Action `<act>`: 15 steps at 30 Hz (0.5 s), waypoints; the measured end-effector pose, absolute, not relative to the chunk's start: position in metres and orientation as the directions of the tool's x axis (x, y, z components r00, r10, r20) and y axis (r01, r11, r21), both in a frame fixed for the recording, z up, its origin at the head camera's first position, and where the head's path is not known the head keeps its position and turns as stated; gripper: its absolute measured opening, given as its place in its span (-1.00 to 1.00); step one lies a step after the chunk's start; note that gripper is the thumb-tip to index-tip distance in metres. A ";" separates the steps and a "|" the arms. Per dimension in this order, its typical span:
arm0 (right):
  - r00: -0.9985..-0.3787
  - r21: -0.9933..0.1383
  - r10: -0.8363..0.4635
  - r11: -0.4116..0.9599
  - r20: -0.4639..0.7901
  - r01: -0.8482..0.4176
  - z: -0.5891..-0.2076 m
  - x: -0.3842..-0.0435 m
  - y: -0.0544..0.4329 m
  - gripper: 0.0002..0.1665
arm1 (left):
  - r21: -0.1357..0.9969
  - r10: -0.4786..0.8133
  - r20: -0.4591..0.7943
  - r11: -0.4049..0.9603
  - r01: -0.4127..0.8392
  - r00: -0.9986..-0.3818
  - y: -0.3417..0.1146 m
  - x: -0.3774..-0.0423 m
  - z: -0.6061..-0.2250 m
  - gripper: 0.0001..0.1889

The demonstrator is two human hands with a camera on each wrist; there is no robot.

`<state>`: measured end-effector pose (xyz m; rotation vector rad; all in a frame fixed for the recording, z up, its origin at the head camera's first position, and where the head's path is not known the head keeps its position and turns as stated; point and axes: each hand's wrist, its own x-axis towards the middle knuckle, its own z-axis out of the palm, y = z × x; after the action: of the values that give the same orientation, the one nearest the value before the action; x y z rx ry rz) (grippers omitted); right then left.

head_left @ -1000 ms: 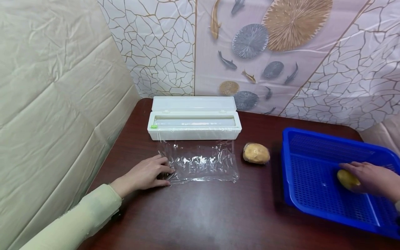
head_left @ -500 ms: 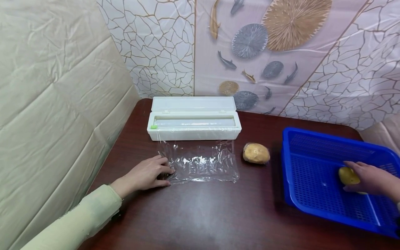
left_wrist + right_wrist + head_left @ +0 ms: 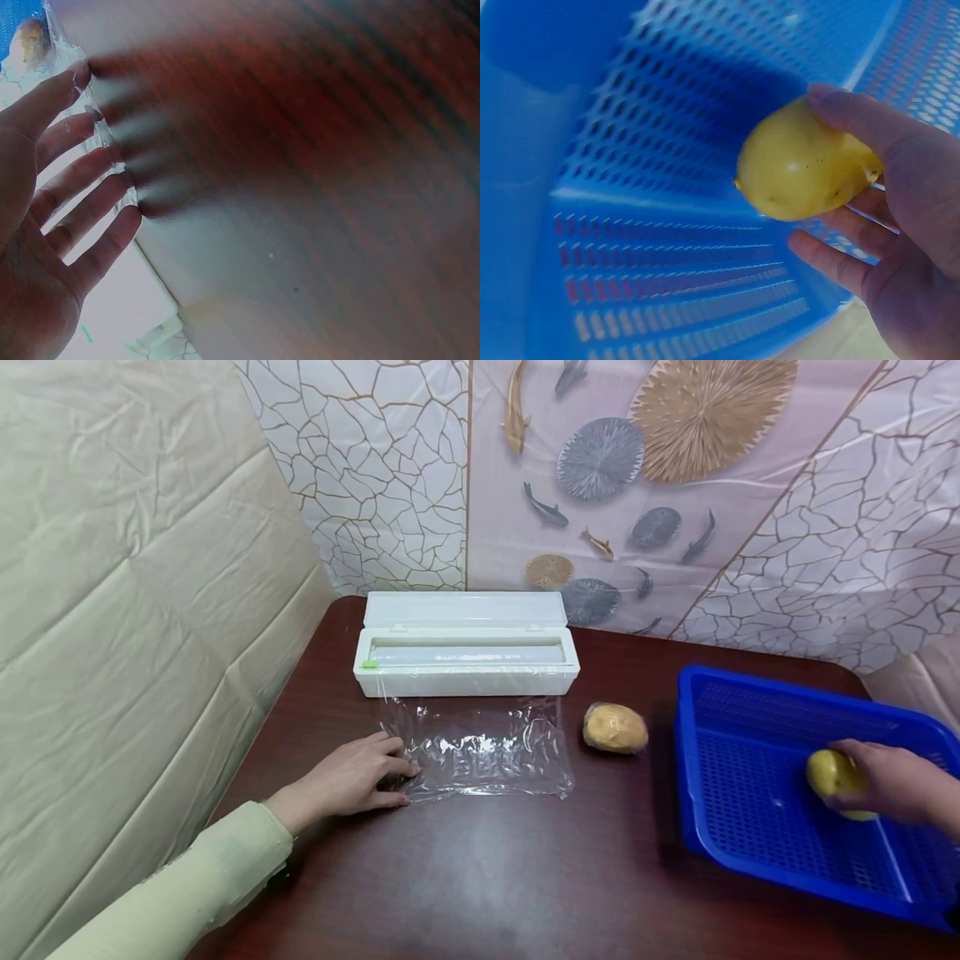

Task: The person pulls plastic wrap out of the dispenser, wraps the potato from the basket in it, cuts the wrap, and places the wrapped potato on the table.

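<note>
My right hand (image 3: 892, 781) holds an oval yellow fruit (image 3: 831, 774) inside the blue plastic basket (image 3: 693, 793). In the right wrist view the thumb lies over the smooth, speckled fruit (image 3: 795, 165), fingers underneath; a small nub shows at one end. My left hand (image 3: 360, 777) rests at the left edge of a sheet of clear cling film (image 3: 480, 760). Its fingers are straight in the left wrist view, tips touching the film's edge. The film runs out from a white dispenser box (image 3: 465, 681) with its lid up and a roll inside.
A yellow item wrapped in film (image 3: 615, 728) lies between the cling film and the basket. The green slider (image 3: 369, 665) sits at the box's left end. Fabric-covered walls stand behind and left of the dark wooden table (image 3: 480, 877).
My right hand loosened its fingers round the yellow fruit, then gripped it again, and the fruit shifted slightly within the basket. The left hand, film and box have stayed put.
</note>
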<state>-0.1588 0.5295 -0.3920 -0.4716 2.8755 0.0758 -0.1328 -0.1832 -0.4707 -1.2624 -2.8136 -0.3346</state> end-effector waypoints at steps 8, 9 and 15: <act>-0.931 -0.057 -0.363 0.931 -0.021 -0.362 -0.362 -0.165 0.496 -0.14 | 0.173 0.735 0.114 0.648 0.742 -0.668 -0.183 -0.132 -0.470 -0.62; -0.934 -0.064 -0.358 0.932 -0.008 -0.357 -0.357 -0.166 0.490 -0.13 | 0.173 0.735 0.113 0.648 0.742 -0.669 -0.183 -0.132 -0.470 -0.62; -0.921 -0.075 -0.379 0.919 0.088 -0.386 -0.327 -0.178 0.458 -0.05 | 0.183 0.728 0.106 0.655 0.733 -0.677 -0.182 -0.132 -0.470 -0.60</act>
<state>-0.1780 0.4579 -0.3274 -0.6284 3.1478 -0.1463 -0.1317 -0.1823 -0.4699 -1.2525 -2.8362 -0.3292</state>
